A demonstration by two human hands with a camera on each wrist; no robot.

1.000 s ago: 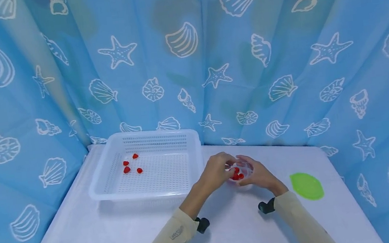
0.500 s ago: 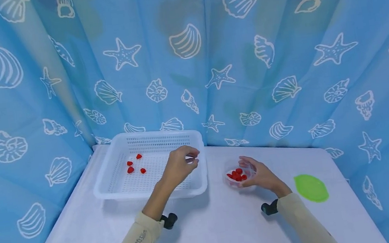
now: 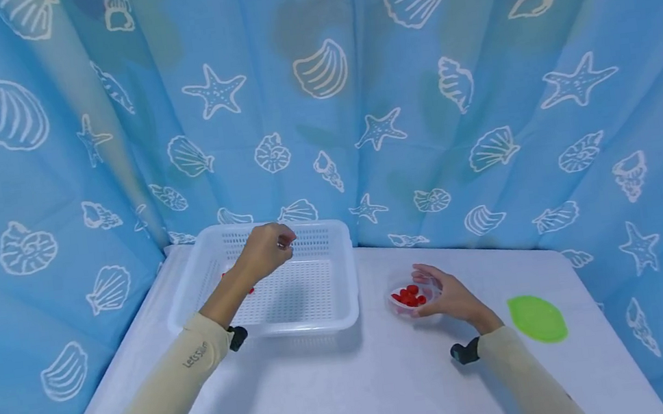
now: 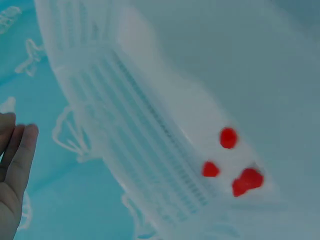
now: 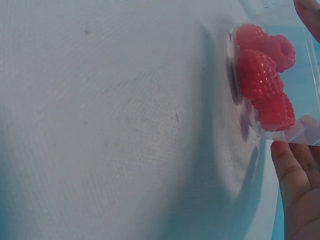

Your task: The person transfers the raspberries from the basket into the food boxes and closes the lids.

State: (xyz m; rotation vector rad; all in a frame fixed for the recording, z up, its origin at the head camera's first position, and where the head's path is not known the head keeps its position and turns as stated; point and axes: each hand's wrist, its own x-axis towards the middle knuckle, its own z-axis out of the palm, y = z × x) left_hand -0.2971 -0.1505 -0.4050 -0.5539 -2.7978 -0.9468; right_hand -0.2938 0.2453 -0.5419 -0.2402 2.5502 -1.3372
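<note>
My left hand (image 3: 264, 248) is in the air over a white plastic basket (image 3: 342, 274), fingers loosely bent. In the left wrist view its fingers (image 4: 20, 155) look fairly straight, and no berry shows between them. Several red raspberries (image 4: 228, 138) lie at one end of the basket, mostly covered by my left hand and wrist in the head view. On the table to the right, my right hand (image 3: 457, 296) holds a small clear plastic cup (image 3: 395, 305) from its right side, thumb and fingers around it. More raspberries (image 5: 257, 75) are inside this cup.
A bright green leaf- or lemon-shaped flat piece (image 3: 538, 318) lies right of my right forearm. The table (image 3: 355, 397) has a white cover. Behind it and along both sides hangs a blue curtain (image 3: 296, 121) with shell prints.
My left hand has moved left from the cup, crossing the basket's right side to hover over its left part. My right hand keeps its hold on the cup.
</note>
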